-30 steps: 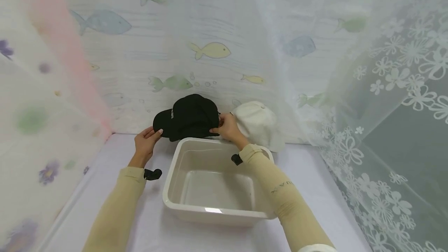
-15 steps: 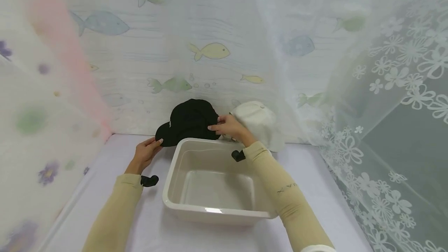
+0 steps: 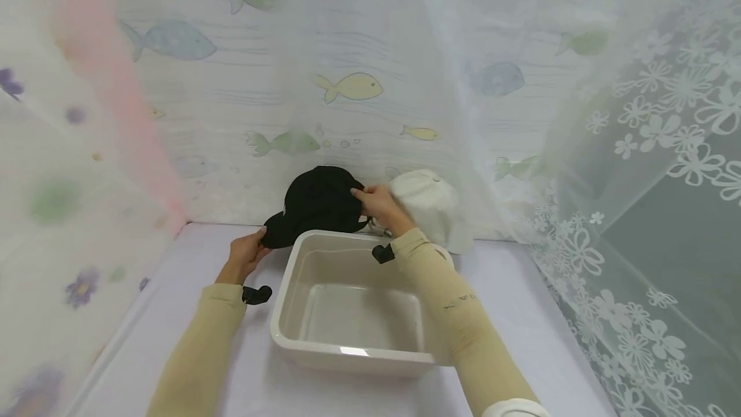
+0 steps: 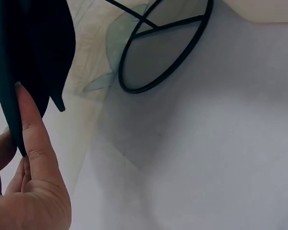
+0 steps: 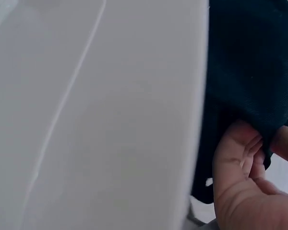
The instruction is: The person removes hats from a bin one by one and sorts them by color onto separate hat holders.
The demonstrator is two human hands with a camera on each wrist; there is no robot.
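A black baseball cap (image 3: pixel 324 201) is held between both hands behind the tub, its brim pointing left and tilted down. My left hand (image 3: pixel 246 256) pinches the brim (image 4: pixel 2 81), thumb and fingers on opposite faces. At the back of the cap, my right hand (image 3: pixel 382 208) pinches the lower edge; the right wrist view shows the thumb and fingers on the dark fabric (image 5: pixel 254 57). Under the cap, in the left wrist view, stands a black wire stand (image 4: pixel 182 22) with a round base. A white cap (image 3: pixel 425 208) sits just right of my right hand.
A beige plastic tub (image 3: pixel 353 363) stands in front of the caps, with my right forearm crossing over its right side. White cloth covers the table (image 3: pixel 214 378). A fish-printed curtain (image 3: pixel 347 37) hangs close behind the caps, and sheer curtains hang at both sides.
The black cap has come down a little and its brim now tips lower. My left hand has shifted down and right with the brim; the right hand keeps near the cap's back edge.
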